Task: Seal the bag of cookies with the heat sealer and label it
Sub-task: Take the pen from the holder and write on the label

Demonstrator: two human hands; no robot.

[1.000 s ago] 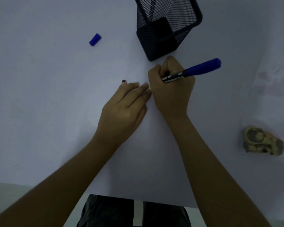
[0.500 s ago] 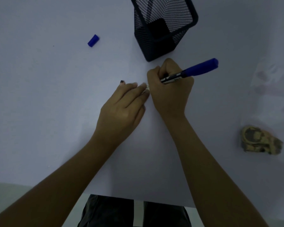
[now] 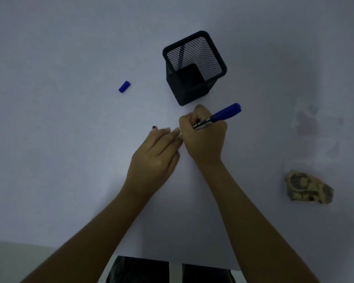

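A: What else is on the table (image 3: 59,160)?

B: A black mesh cup (image 3: 194,68), square with rounded corners, stands just beyond the hands. It looks empty apart from one dark stick leaning inside; I can't tell what that is. A small blue cap (image 3: 124,86) lies alone well to the left. At the far right, well apart from everything, sits the bag (image 3: 309,188) of cookies, a crumpled clear pouch with brown and tan lumps showing through.

A: And the hands?

B: The right hand (image 3: 203,137) is curled around a pen (image 3: 219,117), gripping its pale barrel, with the blue rear end sticking up and to the right. The tip is hidden under the fist. The left hand (image 3: 155,156) lies flat on the table, fingers straight and together, fingertips touching the right hand's knuckles. It seems to press on something small and pale, barely showing at the fingertips; whether that is a label I can't tell.

A: Anything in the way?

B: The cup is close to the right knuckles but not touching. The table surface is smooth, matte and pale, with faint smudged patches toward the right. Dark trousers (image 3: 172,270) show at the bottom edge.
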